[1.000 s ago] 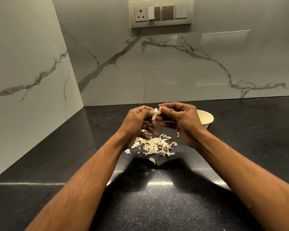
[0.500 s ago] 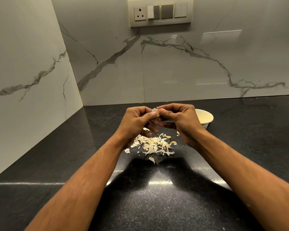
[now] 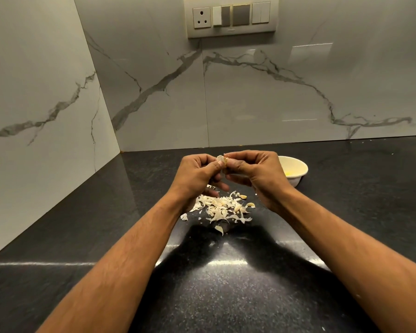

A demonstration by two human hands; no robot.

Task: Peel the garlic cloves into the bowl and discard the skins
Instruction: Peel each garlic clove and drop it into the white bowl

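Garlic clove (image 3: 221, 159), small, pale and still partly wrapped in papery white skin, sits pinched between both hands above the black speckled stone desk (image 3: 82, 236), toward its back edge. The left hand (image 3: 197, 175) curls closed around it from one side, thumb pressed against the clove, the other fingers (image 3: 220, 186) folded loosely beneath. The right hand (image 3: 255, 175) closes on it from the other side, thumb and forefinger tips meeting at the clove's top, where a small brownish end shows. How much of the clove is already bare cannot be told, as the fingertips cover most of it.

Below the hands, on the desk, lies a loose heap of thin white garlic skins (image 3: 220, 207), with a few stray flakes at its near side and two small yellowish pieces at its right fringe. A small round cream bowl (image 3: 296, 169) stands just beyond the right hand, partly hidden by it, nearer the back edge of the desk; something yellowish shows inside, too unclear to identify.

White marble-look wall panels with grey veins (image 3: 250, 92) rise behind and left of the desk, meeting at the back left corner. A beige switch plate with a socket (image 3: 231, 16) is mounted high on the back wall.
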